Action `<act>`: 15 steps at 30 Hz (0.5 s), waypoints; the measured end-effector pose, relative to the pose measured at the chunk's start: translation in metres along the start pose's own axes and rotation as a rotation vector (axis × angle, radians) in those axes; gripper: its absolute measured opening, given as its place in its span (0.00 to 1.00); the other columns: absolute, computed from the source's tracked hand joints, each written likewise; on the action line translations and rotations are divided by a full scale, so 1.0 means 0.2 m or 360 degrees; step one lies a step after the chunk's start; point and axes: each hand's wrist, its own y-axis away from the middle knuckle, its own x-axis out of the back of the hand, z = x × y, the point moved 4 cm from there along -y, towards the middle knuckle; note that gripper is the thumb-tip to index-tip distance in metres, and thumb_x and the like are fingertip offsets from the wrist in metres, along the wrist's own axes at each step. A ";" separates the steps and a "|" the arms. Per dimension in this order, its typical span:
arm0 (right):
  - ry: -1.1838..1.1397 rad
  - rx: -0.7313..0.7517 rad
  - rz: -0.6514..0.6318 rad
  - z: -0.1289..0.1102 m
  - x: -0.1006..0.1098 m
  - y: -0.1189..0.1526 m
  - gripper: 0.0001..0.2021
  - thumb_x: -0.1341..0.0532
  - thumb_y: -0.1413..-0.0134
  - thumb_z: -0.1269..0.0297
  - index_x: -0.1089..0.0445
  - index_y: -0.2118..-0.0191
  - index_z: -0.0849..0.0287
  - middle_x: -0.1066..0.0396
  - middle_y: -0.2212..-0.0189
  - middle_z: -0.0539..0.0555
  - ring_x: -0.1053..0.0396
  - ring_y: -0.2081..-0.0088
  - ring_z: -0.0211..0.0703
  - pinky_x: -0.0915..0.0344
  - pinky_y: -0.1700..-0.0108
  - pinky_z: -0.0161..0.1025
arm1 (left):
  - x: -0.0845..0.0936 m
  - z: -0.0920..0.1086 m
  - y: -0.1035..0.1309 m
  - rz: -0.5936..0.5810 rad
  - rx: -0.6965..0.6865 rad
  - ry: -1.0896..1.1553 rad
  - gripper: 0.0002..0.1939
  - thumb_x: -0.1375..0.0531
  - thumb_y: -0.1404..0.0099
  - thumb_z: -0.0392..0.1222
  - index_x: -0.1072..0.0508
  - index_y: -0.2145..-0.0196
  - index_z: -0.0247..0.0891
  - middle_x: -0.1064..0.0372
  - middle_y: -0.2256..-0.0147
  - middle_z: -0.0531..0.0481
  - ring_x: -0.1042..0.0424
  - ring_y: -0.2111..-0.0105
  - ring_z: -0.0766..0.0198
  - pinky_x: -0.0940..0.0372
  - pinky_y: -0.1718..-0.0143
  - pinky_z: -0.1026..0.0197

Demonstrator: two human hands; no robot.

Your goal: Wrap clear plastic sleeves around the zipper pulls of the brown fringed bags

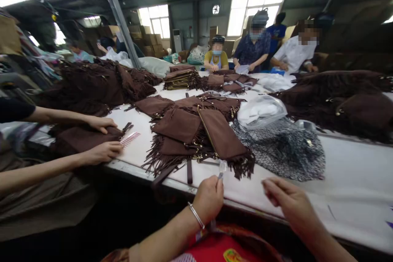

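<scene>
Work looked partway: fringed pouches (221,133) lay loose mid-frame, a neat stack (181,80) upper centre. Left hand (209,197), lower centre, pinched a clear-ended item (223,166); right hand (290,200), fingertips together, contents unclear.

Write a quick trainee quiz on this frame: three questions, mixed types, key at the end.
1. True or false: the silver bracelet encircles the wrist of the camera wearer's left hand.
2. Which is nearest the wearer's right hand? A) cardboard boxes B) speckled cloth C) fluorescent lamp
3. Fill in: the brown pouches ahead of the left hand are trimmed with ___.

Key: 1 true; 2 B; 3 fringe.
</scene>
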 end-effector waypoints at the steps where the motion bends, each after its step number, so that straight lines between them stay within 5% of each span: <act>1: 0.0025 -0.0013 -0.0218 -0.03 -0.12 -0.01 0.19 0.43 0.43 0.51 0.32 0.77 0.60 0.37 0.82 0.48 0.41 0.79 0.35 0.44 0.76 0.34 | 0.00 0.01 0.00 0.0010 -0.0025 -0.0099 0.17 0.55 0.30 0.42 0.32 0.72 0.37 0.34 0.76 0.49 0.36 0.75 0.63 0.48 0.72 0.61; 4: 0.0047 0.0031 -0.0509 -0.14 -0.38 -0.04 0.18 0.43 0.43 0.54 0.33 0.78 0.60 0.36 0.82 0.47 0.39 0.76 0.36 0.43 0.71 0.33 | -0.01 0.01 0.02 0.0045 -0.0091 -0.0322 0.17 0.55 0.30 0.43 0.31 0.71 0.37 0.32 0.75 0.47 0.34 0.74 0.62 0.48 0.72 0.60; 7: 0.0051 0.0026 -0.0615 -0.18 -0.52 -0.09 0.18 0.43 0.46 0.54 0.33 0.80 0.60 0.35 0.82 0.48 0.39 0.76 0.36 0.43 0.71 0.33 | -0.02 -0.01 0.04 0.0077 -0.0141 -0.0427 0.17 0.55 0.29 0.42 0.31 0.70 0.37 0.30 0.73 0.47 0.32 0.73 0.61 0.45 0.72 0.60; 15: 0.0206 -0.0313 -0.0543 -0.05 -0.60 -0.17 0.19 0.41 0.53 0.49 0.33 0.83 0.60 0.38 0.86 0.48 0.44 0.81 0.35 0.50 0.77 0.34 | -0.02 -0.05 0.05 0.0082 -0.0300 -0.0705 0.14 0.56 0.30 0.37 0.32 0.67 0.38 0.29 0.70 0.47 0.29 0.71 0.59 0.39 0.72 0.60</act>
